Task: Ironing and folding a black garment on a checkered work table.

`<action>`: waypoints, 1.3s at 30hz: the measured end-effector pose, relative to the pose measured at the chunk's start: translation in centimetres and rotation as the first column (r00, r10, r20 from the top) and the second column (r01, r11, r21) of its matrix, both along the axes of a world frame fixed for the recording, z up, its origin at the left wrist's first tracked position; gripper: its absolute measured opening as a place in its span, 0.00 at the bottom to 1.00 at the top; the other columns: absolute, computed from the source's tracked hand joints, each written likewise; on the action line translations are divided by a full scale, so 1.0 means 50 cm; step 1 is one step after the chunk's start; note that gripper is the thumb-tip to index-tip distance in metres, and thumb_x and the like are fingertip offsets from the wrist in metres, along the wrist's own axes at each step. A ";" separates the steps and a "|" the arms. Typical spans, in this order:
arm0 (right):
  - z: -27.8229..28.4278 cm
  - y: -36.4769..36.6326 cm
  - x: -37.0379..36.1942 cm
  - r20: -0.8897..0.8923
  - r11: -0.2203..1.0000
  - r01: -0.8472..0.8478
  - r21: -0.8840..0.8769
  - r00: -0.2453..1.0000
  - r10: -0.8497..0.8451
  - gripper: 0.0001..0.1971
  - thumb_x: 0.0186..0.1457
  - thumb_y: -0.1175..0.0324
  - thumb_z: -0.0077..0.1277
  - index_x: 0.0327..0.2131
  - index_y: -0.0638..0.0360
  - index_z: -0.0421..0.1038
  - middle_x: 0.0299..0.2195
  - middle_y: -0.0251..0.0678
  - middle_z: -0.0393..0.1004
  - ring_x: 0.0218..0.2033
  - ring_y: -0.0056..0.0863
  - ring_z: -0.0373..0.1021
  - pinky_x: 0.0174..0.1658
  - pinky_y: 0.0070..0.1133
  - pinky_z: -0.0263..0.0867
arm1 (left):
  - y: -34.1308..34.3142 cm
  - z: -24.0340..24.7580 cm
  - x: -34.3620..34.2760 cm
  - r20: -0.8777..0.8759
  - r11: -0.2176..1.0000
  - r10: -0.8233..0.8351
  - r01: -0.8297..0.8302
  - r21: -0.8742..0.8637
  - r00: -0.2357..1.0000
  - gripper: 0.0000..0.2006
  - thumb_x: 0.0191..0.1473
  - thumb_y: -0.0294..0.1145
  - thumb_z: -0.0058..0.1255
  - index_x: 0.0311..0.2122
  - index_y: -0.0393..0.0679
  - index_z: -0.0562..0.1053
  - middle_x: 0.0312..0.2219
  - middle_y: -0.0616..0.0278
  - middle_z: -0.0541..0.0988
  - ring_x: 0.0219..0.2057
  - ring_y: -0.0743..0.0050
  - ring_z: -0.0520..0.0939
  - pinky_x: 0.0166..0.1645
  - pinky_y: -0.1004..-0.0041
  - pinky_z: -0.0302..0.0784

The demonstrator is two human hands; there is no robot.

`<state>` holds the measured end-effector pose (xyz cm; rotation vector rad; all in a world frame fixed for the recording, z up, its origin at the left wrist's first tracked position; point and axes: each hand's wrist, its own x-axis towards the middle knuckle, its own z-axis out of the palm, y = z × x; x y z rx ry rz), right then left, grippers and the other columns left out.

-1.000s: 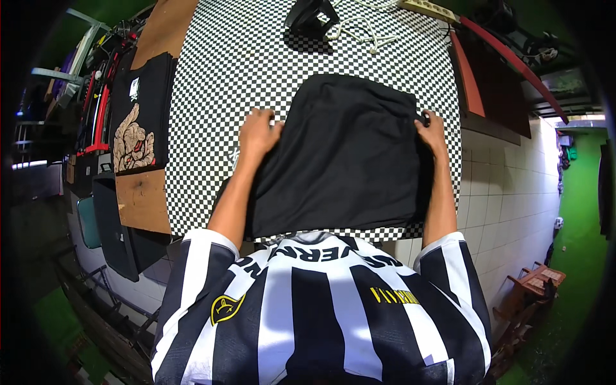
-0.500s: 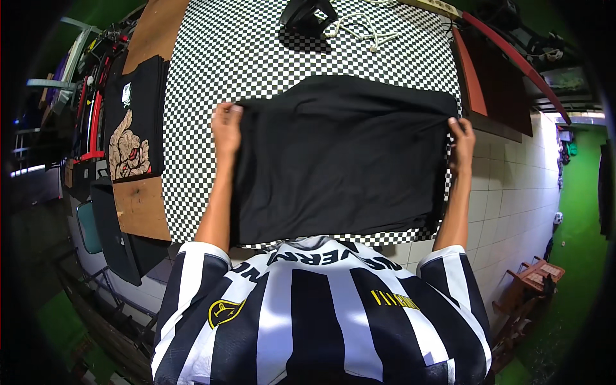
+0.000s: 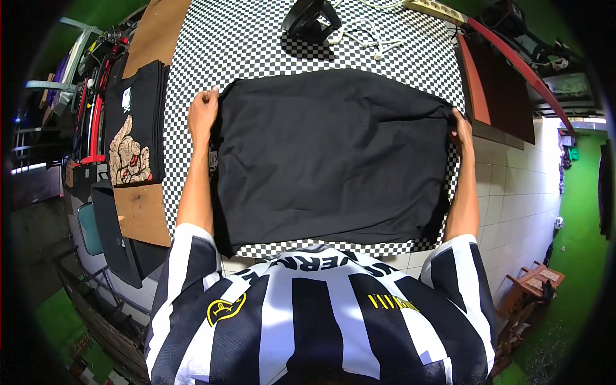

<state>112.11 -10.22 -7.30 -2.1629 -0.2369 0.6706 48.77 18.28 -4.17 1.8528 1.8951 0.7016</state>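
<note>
Black garment (image 3: pixel 330 157) — black-and-white checkered tablecloth (image 3: pixel 256 38) — striped black-and-white jersey (image 3: pixel 321 321)

black garment (image 3: pixel 330 157) – spread flat, checkered table (image 3: pixel 269 45)

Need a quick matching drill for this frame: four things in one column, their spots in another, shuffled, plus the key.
Things:
1. left hand
2. right hand
3. printed black shirt stack
4. white cable

Places:
A. far end of the checkered table, beside a black device
B. gripping the right edge of the black garment
C. on the wooden surface at the left
D. gripping the garment's upper left corner

Pairs: 1-D, 2-B, 3-C, 4-A
</note>
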 end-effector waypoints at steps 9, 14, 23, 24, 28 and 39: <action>0.001 0.017 -0.055 0.440 0.988 -0.150 0.024 0.889 0.124 0.33 0.51 0.48 0.63 0.47 0.71 0.74 0.42 0.47 0.79 0.44 0.42 0.75 0.50 0.33 0.68 | 0.060 -0.033 0.043 -0.093 0.965 -0.185 0.163 -0.206 0.978 0.20 0.53 0.50 0.59 0.37 0.41 0.79 0.32 0.52 0.84 0.35 0.55 0.84 0.39 0.63 0.77; 0.103 -0.152 -0.143 -0.106 0.829 0.061 0.555 0.994 -0.003 0.22 0.62 0.59 0.56 0.52 0.66 0.72 0.40 0.32 0.78 0.39 0.23 0.73 0.42 0.22 0.68 | -0.104 -0.010 -0.148 0.621 1.000 0.013 -0.020 0.005 0.784 0.09 0.58 0.33 0.57 0.29 0.38 0.76 0.25 0.65 0.77 0.28 0.83 0.73 0.33 0.79 0.67; -0.054 -0.192 -0.097 0.458 0.975 -0.205 0.086 0.877 0.144 0.22 0.63 0.58 0.52 0.53 0.64 0.71 0.44 0.39 0.76 0.43 0.30 0.70 0.51 0.25 0.64 | -0.141 0.052 -0.064 0.198 0.961 -0.219 0.247 -0.126 0.955 0.20 0.55 0.44 0.63 0.42 0.36 0.78 0.38 0.58 0.81 0.38 0.72 0.79 0.43 0.71 0.75; -0.054 -0.179 -0.119 0.557 0.977 -0.200 0.077 0.821 0.125 0.22 0.63 0.58 0.52 0.53 0.64 0.69 0.44 0.42 0.76 0.44 0.34 0.70 0.51 0.27 0.64 | -0.157 0.070 -0.008 0.206 0.923 -0.259 0.305 -0.234 0.944 0.22 0.53 0.45 0.65 0.45 0.38 0.77 0.39 0.57 0.82 0.42 0.67 0.81 0.47 0.68 0.76; -0.004 -0.165 -0.158 0.601 0.973 -0.228 0.033 0.782 0.163 0.21 0.64 0.57 0.51 0.52 0.65 0.68 0.44 0.48 0.75 0.47 0.41 0.70 0.53 0.30 0.64 | -0.209 0.034 0.046 -0.183 0.835 -0.546 0.548 -0.047 0.817 0.19 0.51 0.41 0.65 0.44 0.41 0.80 0.41 0.49 0.82 0.41 0.56 0.83 0.47 0.63 0.78; 0.095 -0.120 -0.105 0.520 0.834 -0.161 0.528 0.838 -0.168 0.14 0.64 0.58 0.55 0.39 0.62 0.78 0.26 0.23 0.73 0.28 0.12 0.63 0.33 0.18 0.62 | -0.091 0.060 -0.074 0.917 0.970 0.193 -0.208 -0.125 0.350 0.11 0.65 0.34 0.50 0.49 0.42 0.73 0.40 0.69 0.77 0.41 0.81 0.76 0.47 0.75 0.73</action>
